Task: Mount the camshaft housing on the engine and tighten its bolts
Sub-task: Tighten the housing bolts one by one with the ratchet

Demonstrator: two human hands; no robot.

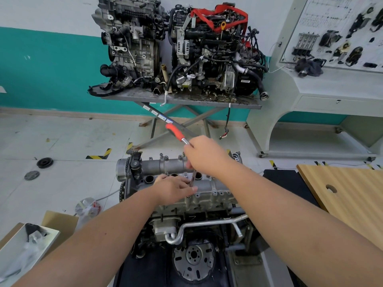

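Note:
The grey camshaft housing [172, 165] lies on top of the engine [186, 224] in front of me, with several bolts along its edges. My right hand [204, 155] grips a ratchet wrench with a red handle [175, 131] that points up and to the left. From under that hand the wrench's extension bar [193, 178] runs down to the housing. My left hand [174, 188] rests on the housing, with its fingers at the lower end of the bar. The bolt under the bar is hidden by my fingers.
Two other engines [176, 48] stand on a scissor table [182, 100] behind. A wooden board [348, 195] lies to the right, an open cardboard box [27, 245] to the lower left. Round parts [44, 162] lie on the floor at the left. A display board cabinet [331, 59] stands at the right.

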